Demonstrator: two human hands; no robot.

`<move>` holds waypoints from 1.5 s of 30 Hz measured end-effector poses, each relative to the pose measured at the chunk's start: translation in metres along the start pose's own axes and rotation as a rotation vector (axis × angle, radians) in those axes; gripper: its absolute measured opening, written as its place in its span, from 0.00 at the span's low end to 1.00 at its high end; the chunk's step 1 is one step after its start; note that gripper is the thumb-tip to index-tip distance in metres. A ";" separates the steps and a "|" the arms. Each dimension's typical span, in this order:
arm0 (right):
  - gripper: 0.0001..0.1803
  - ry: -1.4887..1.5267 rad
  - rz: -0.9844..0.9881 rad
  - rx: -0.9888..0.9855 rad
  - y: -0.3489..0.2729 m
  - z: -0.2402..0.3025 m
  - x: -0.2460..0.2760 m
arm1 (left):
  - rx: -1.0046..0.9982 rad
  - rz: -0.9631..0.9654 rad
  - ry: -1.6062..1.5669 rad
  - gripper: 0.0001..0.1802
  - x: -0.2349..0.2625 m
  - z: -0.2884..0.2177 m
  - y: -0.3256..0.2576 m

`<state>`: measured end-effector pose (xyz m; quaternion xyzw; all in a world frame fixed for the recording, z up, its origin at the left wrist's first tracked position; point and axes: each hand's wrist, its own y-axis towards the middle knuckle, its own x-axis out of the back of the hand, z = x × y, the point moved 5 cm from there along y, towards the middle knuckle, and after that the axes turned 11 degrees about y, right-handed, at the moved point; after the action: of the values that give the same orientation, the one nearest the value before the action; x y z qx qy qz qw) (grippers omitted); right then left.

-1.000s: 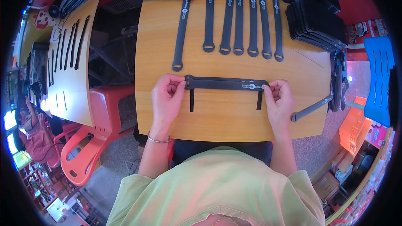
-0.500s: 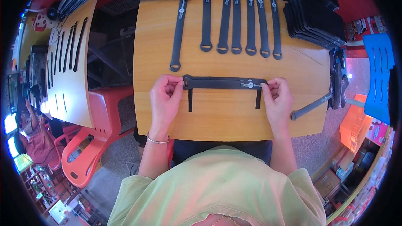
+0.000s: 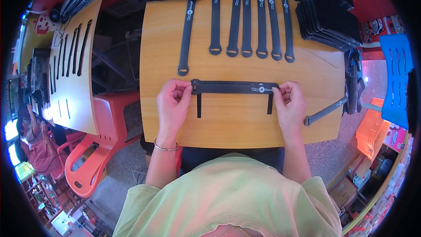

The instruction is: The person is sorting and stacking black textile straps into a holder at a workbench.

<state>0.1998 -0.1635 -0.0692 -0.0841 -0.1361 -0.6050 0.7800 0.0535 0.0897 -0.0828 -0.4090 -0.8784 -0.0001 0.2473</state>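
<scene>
Head view: both hands, left [image 3: 173, 105] and right [image 3: 290, 105], pinch black strap [image 3: 234, 88] ends.

Bright even light, sharp centre, heavy fisheye edges

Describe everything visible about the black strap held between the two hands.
The black strap is a flat, flexible-looking band lying crosswise on the wooden table. A small white print marks it near its right end. The left hand pinches its left end, the right hand its right. Two thin black strips hang below it.
</scene>
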 end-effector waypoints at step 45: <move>0.09 -0.072 -0.024 0.033 -0.003 0.001 -0.002 | -0.059 -0.063 0.034 0.04 -0.001 -0.003 -0.002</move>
<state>0.1959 -0.1624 -0.0685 -0.0915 -0.1749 -0.6085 0.7686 0.0536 0.0870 -0.0800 -0.3882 -0.8862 -0.0409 0.2496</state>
